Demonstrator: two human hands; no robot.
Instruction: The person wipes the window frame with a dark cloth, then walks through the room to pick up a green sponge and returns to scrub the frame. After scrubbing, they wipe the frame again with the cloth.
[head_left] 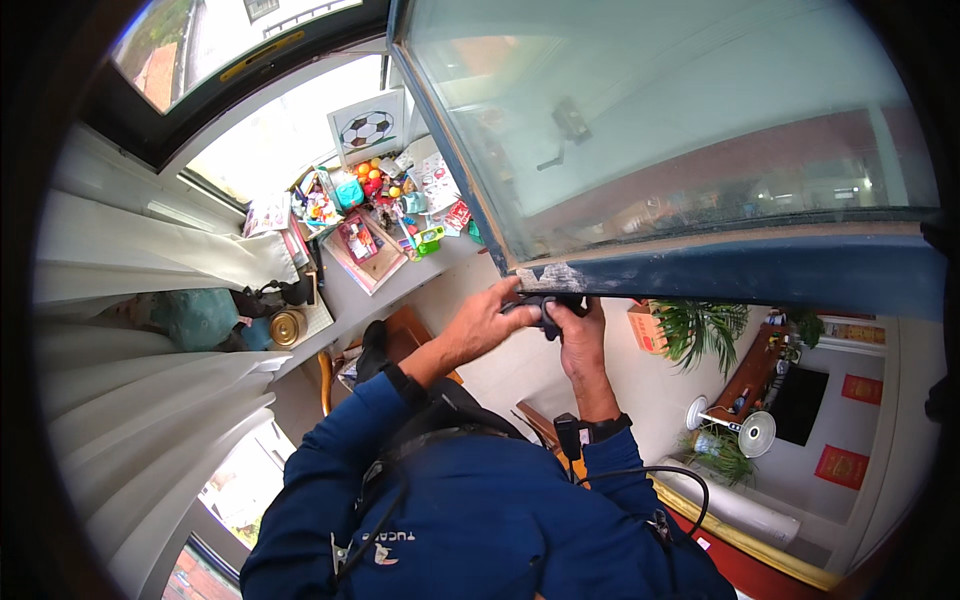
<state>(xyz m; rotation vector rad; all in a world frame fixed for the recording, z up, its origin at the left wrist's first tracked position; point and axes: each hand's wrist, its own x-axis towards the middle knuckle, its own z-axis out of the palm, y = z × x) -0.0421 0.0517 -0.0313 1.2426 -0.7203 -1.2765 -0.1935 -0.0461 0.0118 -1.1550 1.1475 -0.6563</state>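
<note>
A dark blue window sash (700, 275) with a large glass pane (670, 130) spans the upper right, tilted over my hands. At its lower left corner, a patch of the frame is pale and worn. Just under that corner is a small black part (548, 312); its exact kind is hidden by my fingers. My left hand (480, 325) has its thumb on the black part and its fingertips against the frame's edge. From the other side, my right hand (583, 345) grips the same part, thumb up front and fingers curled behind.
A grey desk (350, 305) at the left bears toys, papers and a soccer-ball picture (368, 128). White curtains (130, 370) hang at far left. Lower right shows a potted palm (700, 330), a white fan (755, 432) and a television (800, 405). A wooden chair (408, 335) stands below.
</note>
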